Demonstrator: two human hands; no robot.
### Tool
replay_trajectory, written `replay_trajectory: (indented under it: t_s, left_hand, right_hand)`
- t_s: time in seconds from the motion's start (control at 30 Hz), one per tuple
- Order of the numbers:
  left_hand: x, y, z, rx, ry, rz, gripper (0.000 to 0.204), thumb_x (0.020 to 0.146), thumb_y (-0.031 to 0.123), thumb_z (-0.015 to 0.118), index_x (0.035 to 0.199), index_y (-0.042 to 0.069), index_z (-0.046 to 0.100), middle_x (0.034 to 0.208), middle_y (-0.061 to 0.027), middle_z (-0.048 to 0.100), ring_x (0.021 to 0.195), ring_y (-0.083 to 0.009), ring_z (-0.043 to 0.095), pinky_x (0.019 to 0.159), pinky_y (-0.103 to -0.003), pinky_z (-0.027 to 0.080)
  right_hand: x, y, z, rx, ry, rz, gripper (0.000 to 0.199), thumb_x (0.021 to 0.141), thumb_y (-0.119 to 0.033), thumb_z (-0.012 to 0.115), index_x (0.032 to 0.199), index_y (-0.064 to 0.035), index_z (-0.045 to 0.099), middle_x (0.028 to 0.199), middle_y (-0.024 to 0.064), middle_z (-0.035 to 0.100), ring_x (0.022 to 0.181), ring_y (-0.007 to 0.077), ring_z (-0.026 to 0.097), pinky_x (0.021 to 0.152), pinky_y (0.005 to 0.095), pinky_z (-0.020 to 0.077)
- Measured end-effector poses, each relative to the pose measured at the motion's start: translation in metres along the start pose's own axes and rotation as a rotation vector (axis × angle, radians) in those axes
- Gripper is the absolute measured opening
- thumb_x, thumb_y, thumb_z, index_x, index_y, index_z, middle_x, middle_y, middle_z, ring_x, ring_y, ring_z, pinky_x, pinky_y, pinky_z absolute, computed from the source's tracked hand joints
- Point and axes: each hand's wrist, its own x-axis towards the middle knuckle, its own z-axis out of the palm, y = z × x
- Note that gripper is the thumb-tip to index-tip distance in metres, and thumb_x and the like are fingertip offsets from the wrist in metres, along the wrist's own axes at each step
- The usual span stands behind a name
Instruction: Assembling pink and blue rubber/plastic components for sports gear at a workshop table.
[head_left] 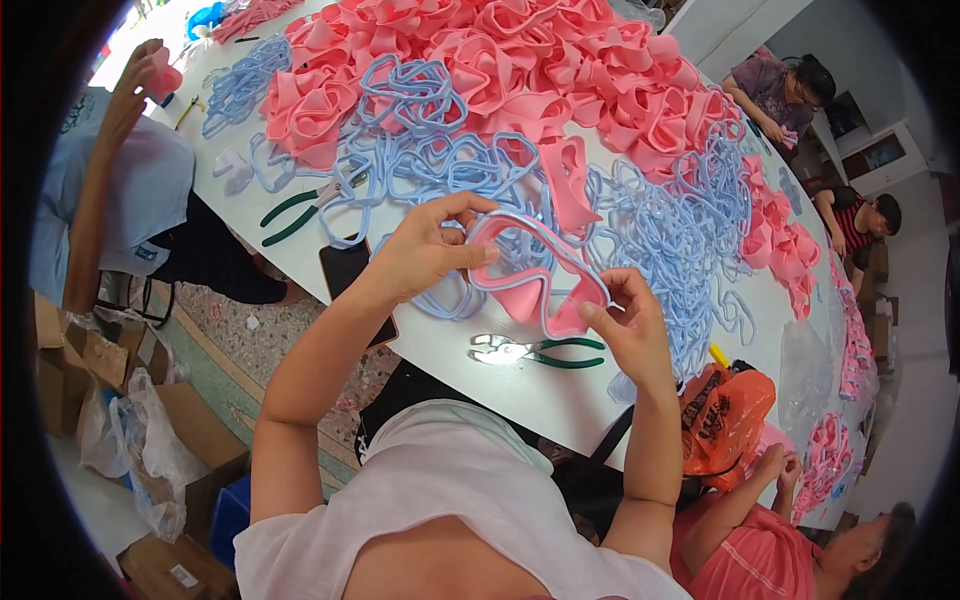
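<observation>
"What do we have at four o'clock?"
"We see a crumpled orange plastic bag (732, 415)."
"And at eight?"
"We find brown cardboard boxes (208, 428), clear plastic (150, 430) draped over one."

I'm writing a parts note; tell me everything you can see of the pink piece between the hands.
The pink piece is a soft-looking open loop shaped like a goggle frame, with a V-shaped notch on its near side. A pale blue strip runs along its rim; whether fixed on, I cannot tell. The grip of the left hand pinches one end, that of the right hand the other, holding it aslant above the white table.
</observation>
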Motion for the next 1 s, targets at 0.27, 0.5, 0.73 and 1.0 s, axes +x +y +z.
replay_trajectory:
  t_s: [0.27,0.5,0.73,1.0]
  left_hand:
    - [0.001,-0.02,0.008,0.122,0.127,0.08,0.05,0.08,0.008,0.076,0.125,0.006,0.056,0.092,-0.0042,0.047,0.074,-0.009,0.054,0.061,-0.024,0.044]
    - [-0.016,0.002,0.001,0.811,-0.004,0.808,0.069,0.07,0.019,0.084,0.132,0.015,0.055,0.131,-0.0155,0.047,0.117,-0.0298,0.053,0.093,-0.04,0.047]
    - [-0.015,0.002,0.002,0.781,-0.121,0.924,0.061,0.054,0.024,0.089,0.112,0.015,0.071,0.128,-0.0167,0.054,0.115,-0.0337,0.055,0.093,-0.041,0.048]
    - [-0.018,-0.009,0.002,0.704,0.013,0.89,0.061,0.048,0.017,0.086,0.107,0.015,0.073,0.122,-0.016,0.058,0.105,-0.0293,0.061,0.086,-0.036,0.053]
  right_hand:
    - [0.011,0.004,0.003,-0.05,0.088,0.058,0.026,0.076,-0.001,0.076,0.098,0.0024,0.062,0.077,0.0033,0.06,0.062,0.0098,0.059,0.055,0.0238,0.0525]
    - [0.011,-0.016,-0.016,0.169,-0.144,0.089,0.026,0.078,-0.003,0.077,0.099,0.0032,0.063,0.078,0.0043,0.061,0.062,0.0093,0.058,0.054,0.0222,0.0534]
    - [0.008,-0.022,-0.009,0.182,-0.243,0.134,0.031,0.079,-0.009,0.078,0.104,0.0017,0.064,0.088,0.0054,0.06,0.074,0.0106,0.059,0.057,0.0237,0.0518]
    - [-0.014,-0.03,-0.009,-0.566,-0.134,-0.671,0.035,0.067,-0.018,0.083,0.1,-0.012,0.072,0.104,0.0041,0.058,0.096,0.0221,0.051,0.083,0.0362,0.0425]
